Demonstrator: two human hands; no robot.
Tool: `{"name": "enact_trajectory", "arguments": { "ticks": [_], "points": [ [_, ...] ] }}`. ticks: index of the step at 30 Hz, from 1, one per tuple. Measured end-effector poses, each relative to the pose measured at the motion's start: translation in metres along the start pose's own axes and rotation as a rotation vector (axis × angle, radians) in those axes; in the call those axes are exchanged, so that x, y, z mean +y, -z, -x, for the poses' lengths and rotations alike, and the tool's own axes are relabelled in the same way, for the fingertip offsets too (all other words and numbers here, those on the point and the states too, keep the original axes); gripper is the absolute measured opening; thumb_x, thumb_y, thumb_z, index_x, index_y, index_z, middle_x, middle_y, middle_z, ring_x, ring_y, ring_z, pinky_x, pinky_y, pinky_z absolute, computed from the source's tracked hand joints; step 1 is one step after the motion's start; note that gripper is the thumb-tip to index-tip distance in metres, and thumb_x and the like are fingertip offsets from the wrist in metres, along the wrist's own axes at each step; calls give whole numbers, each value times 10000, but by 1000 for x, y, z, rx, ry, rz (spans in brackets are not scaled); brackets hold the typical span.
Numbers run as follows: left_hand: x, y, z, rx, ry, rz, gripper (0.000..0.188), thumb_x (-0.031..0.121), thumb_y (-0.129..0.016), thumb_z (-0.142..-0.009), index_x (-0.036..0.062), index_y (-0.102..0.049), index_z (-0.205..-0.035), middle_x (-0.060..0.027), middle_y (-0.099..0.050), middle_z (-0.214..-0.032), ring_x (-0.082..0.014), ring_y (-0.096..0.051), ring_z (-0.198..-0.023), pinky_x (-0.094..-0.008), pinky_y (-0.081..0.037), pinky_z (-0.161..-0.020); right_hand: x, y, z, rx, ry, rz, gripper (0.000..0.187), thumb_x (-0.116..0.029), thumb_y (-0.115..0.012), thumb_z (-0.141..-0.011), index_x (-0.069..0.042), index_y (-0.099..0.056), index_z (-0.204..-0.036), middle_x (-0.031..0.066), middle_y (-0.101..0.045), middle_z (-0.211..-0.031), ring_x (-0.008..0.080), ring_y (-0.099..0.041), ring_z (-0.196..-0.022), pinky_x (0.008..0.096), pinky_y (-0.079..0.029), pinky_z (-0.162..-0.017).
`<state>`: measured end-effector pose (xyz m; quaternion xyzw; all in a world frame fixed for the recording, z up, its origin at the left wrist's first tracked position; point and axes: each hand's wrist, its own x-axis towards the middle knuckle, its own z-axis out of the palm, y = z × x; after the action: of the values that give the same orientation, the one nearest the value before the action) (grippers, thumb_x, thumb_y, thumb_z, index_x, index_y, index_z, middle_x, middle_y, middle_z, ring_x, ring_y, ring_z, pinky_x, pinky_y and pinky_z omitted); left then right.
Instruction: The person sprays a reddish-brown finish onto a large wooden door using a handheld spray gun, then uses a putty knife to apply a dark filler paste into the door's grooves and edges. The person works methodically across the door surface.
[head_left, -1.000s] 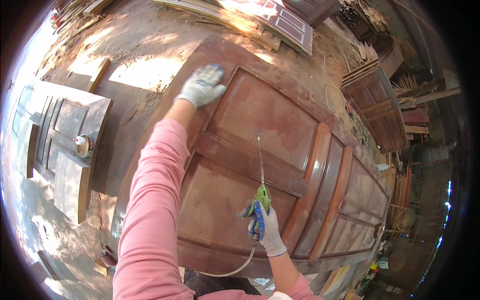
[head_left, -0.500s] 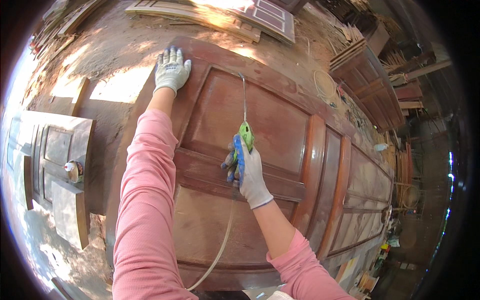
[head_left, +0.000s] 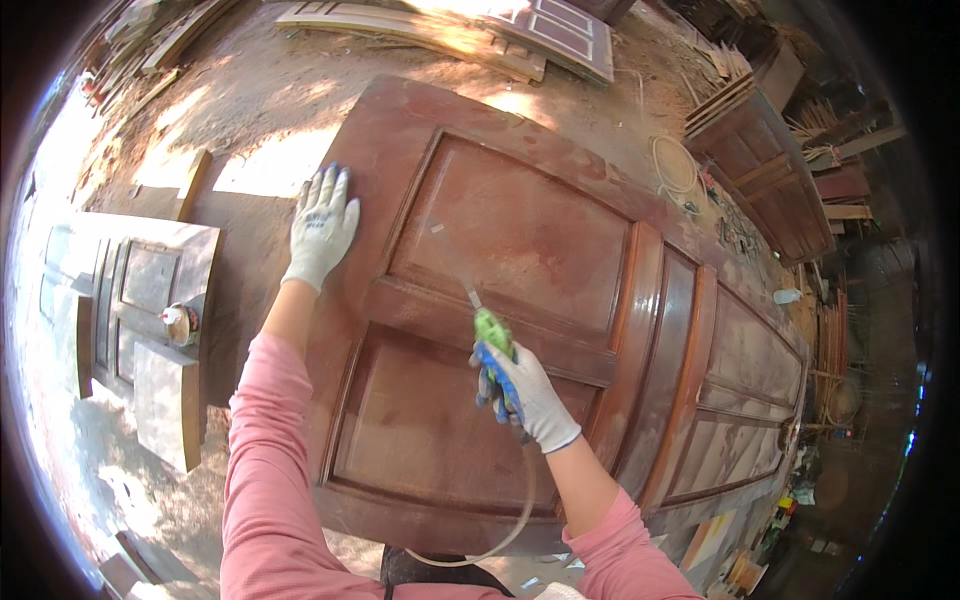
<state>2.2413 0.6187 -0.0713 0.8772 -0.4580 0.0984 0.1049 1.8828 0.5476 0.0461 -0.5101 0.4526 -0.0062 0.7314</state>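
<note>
A: Where was the panelled door [head_left: 510,225]?

B: Across the middle of the view, stretching from eleven o'clock out toward four, panels facing up. Lying that way, I'd judge, it left its whole broad face open to both hands.

A: And the left hand [head_left: 322,232]?

B: At ten o'clock, gloved and flat on the door's border, fingers lightly fanned and thumb apart. It gripped nothing; probably it served as a prop for the person leaning over.

A: What did the right hand [head_left: 535,400] hold?

B: A green hose-fed gun [head_left: 490,332], near the centre, its grip wrapped by curled fingers. The hand sat at five o'clock, so the nozzle [head_left: 474,297] aimed up toward eleven, over the panels.

A: Did the tip touch the wood?

B: I couldn't tell; it was blurred.

A: Why did the hose [head_left: 532,485] hang so?

B: It ran from the grip's underside and looped round toward six o'clock. That slack likely gave the wrist freedom.

A: Anything at nine?

B: A small round container [head_left: 181,325] on a greyish door [head_left: 195,260], well apart from the hands; perhaps that flat surface made a handy shelf.
</note>
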Motion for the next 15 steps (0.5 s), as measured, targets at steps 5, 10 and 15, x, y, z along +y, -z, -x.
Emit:
{"name": "enact_trajectory", "arguments": {
  "ticks": [5,10,15],
  "points": [
    [-22,35,94,-39,55,33,573,329,-409,-1078,49,-379,-1578,-180,-345,-1650,-361,-298,-1535,-484,-233,-1258,16,-19,20,-120,-74,48,410,-476,-629,-1016,-68,-610,-1051,26,-599,-666,101,-571,-482,243,-399,-366],
    [-30,60,173,-9,124,9,582,324,-492,-1045,50,-420,-1553,-198,-413,-1606,-392,-417,-1450,-481,-300,-1217,50,-35,49,-132,-147,51,383,-444,-619,-1030,-63,-613,-1075,20,-607,-688,98,-589,-509,239,-404,-374],
    [-38,81,262,27,311,58,548,300,-525,-1033,50,-460,-1516,-179,-543,-1482,-378,-541,-1305,-483,-414,-1104,75,-31,92,-341,-236,263,359,-436,-655,-1006,-85,-617,-1070,-1,-588,-677,70,-534,-490,225,-385,-386]
  ]
}}
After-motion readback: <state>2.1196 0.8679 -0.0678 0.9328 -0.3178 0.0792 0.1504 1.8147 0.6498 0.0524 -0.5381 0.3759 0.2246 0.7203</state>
